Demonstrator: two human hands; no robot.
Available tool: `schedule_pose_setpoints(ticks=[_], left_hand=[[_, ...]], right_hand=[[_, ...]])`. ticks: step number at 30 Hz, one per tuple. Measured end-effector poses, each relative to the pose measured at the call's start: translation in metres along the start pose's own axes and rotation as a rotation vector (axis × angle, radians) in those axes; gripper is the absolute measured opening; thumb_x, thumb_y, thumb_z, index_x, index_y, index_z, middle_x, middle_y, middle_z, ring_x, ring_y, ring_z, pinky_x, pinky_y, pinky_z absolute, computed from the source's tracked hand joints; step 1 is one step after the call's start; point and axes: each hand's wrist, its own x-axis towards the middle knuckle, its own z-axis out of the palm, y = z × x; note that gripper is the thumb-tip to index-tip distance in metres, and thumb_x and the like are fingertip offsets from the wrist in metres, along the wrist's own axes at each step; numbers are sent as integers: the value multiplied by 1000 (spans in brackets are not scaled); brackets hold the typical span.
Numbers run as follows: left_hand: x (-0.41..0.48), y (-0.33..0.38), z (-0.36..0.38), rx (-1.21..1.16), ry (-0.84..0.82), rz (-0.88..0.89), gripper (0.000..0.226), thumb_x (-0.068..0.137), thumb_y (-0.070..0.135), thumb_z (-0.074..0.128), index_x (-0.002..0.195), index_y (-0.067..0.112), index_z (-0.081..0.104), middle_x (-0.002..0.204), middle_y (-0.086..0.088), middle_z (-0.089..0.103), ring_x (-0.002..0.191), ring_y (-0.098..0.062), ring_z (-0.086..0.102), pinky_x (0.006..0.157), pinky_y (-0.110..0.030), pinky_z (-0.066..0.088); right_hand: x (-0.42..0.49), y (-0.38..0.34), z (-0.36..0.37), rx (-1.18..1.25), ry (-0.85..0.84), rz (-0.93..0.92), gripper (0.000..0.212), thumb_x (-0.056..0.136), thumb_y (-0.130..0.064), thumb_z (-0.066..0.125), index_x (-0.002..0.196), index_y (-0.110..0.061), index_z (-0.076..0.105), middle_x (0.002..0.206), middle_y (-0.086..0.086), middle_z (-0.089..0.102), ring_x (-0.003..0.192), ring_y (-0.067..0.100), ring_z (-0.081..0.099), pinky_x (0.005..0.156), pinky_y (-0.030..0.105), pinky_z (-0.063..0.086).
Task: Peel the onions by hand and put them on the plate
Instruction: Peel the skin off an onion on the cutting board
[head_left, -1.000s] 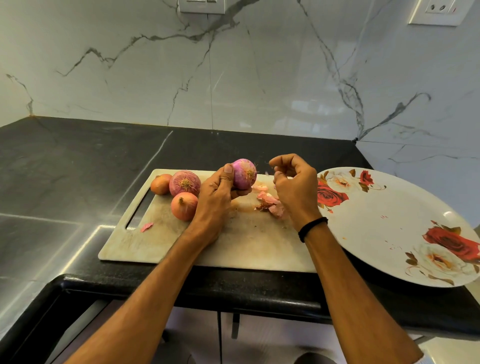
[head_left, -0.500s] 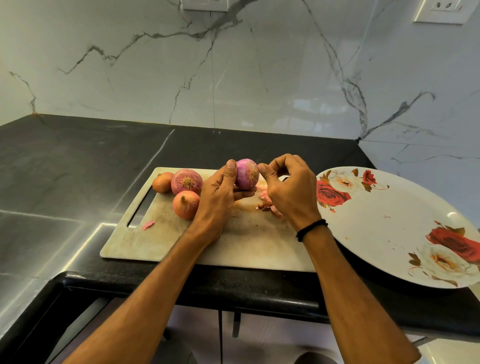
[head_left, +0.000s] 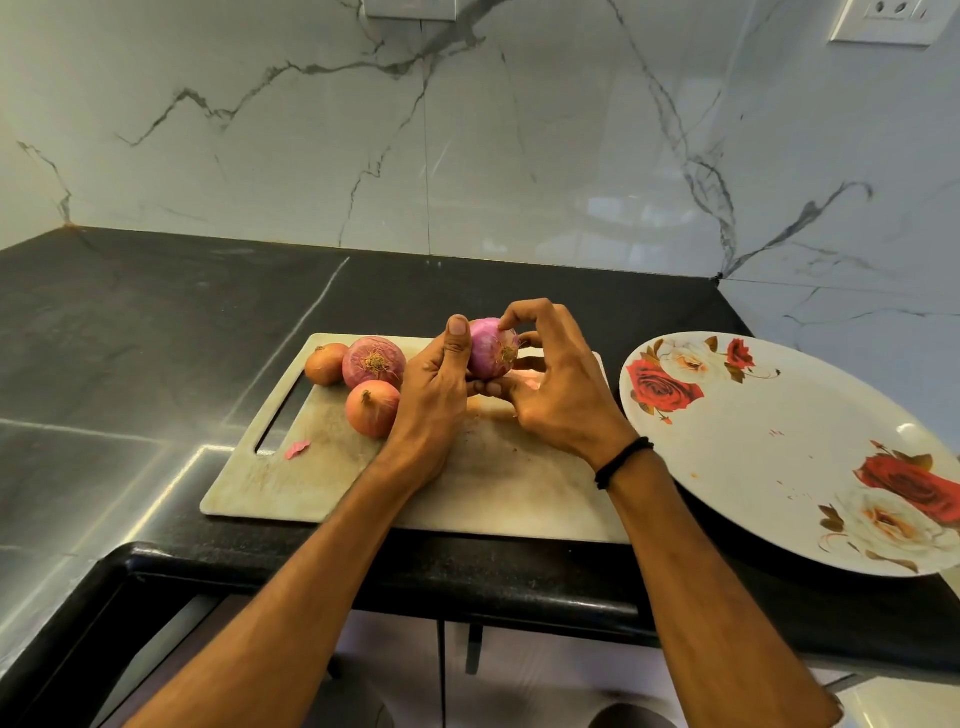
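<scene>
My left hand (head_left: 434, 384) grips a purple, partly peeled onion (head_left: 491, 348) above the cutting board (head_left: 483, 488), thumb up along its left side. My right hand (head_left: 558, 387) closes on the same onion from the right, its fingertips curled onto the top near the root end. Three unpeeled onions lie at the board's far left: a small brown one (head_left: 324, 364), a larger reddish one (head_left: 374, 361) and an orange one (head_left: 371, 408). The white plate (head_left: 779, 467) with red roses lies to the right, with no onion on it.
A pink scrap of skin (head_left: 297, 449) lies near the board's handle slot. The board sits on a black counter (head_left: 156, 322) whose front edge runs just below it. A marble wall (head_left: 467, 145) stands behind.
My right hand moved left from beside the peel scraps and took hold of the onion's top. My left hand kept holding the onion, turning it slightly.
</scene>
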Motion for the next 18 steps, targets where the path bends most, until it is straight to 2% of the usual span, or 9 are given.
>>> schedule_pose_setpoints(ticks=[3, 5, 7, 14, 16, 18], left_hand=[[0, -2, -1, 21, 2, 1, 45, 108, 37, 30, 107, 11, 67, 82, 2, 74, 78, -12, 72, 66, -21, 56], [1, -3, -1, 22, -7, -2, 48, 108, 39, 31, 113, 8, 68, 91, -7, 75, 85, -19, 73, 71, -26, 59], [2, -4, -2, 30, -8, 5, 47, 107, 40, 32, 112, 9, 68, 93, -7, 74, 89, -20, 73, 73, -26, 59], [2, -4, -2, 52, 0, 10, 44, 108, 38, 30, 109, 15, 68, 86, 0, 73, 85, -16, 73, 72, -25, 59], [2, -4, -2, 52, 5, 15, 43, 109, 37, 30, 108, 15, 68, 84, 2, 73, 84, -14, 72, 71, -24, 59], [2, -4, -1, 46, 3, 15, 45, 109, 36, 30, 113, 11, 67, 90, -1, 73, 88, -16, 73, 72, -23, 58]], right_hand=[[1, 4, 2, -45, 30, -22, 55, 75, -16, 82, 119, -18, 49, 118, 8, 51, 96, 17, 58, 73, 4, 48], [1, 5, 2, -57, 42, -36, 57, 76, -16, 82, 118, -27, 45, 117, 6, 52, 95, 15, 58, 75, 6, 48], [2, 6, 2, -66, 44, -34, 59, 77, -14, 82, 116, -33, 42, 116, 4, 53, 97, 13, 58, 77, 6, 47], [2, 8, 3, -74, 72, -34, 43, 78, -12, 82, 113, -10, 56, 112, 8, 57, 94, 15, 58, 74, 0, 44], [2, 8, 4, -74, 77, -38, 42, 79, -11, 82, 112, -9, 56, 111, 9, 57, 93, 15, 59, 74, -1, 44], [1, 7, 4, -71, 70, -40, 46, 78, -12, 82, 115, -12, 54, 113, 8, 56, 95, 16, 60, 77, 4, 47]])
